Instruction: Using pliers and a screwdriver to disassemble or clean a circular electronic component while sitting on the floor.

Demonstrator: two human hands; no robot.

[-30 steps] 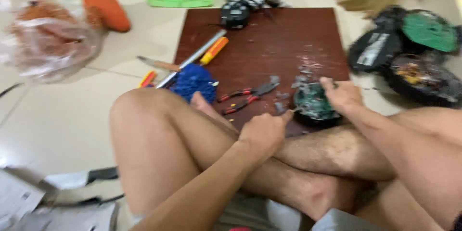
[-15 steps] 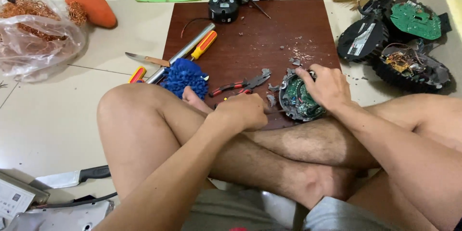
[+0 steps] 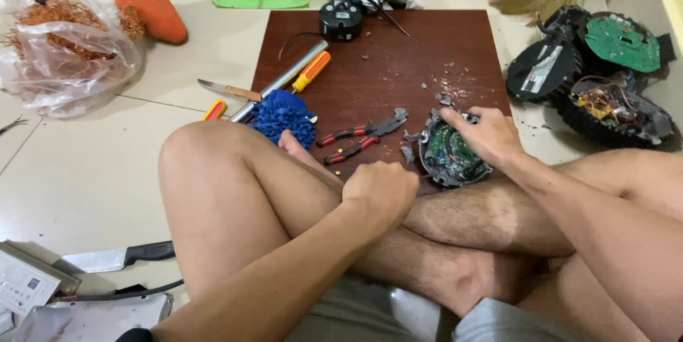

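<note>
You sit cross-legged on the floor at a dark brown board (image 3: 398, 50). On its near right edge lies a round broken device with a green circuit board (image 3: 449, 155); your right hand (image 3: 486, 133) rests on top of it, grip closed over its rim. Your left hand (image 3: 380, 189) is a closed fist on your shin, and whether it holds anything cannot be told. Red-handled pliers (image 3: 356, 139) lie just left of the device.

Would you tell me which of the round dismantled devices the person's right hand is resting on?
The right hand rests on the small round device on the dark wooden board, its green circuit board exposed; the larger black ones lie untouched on the floor.
</note>
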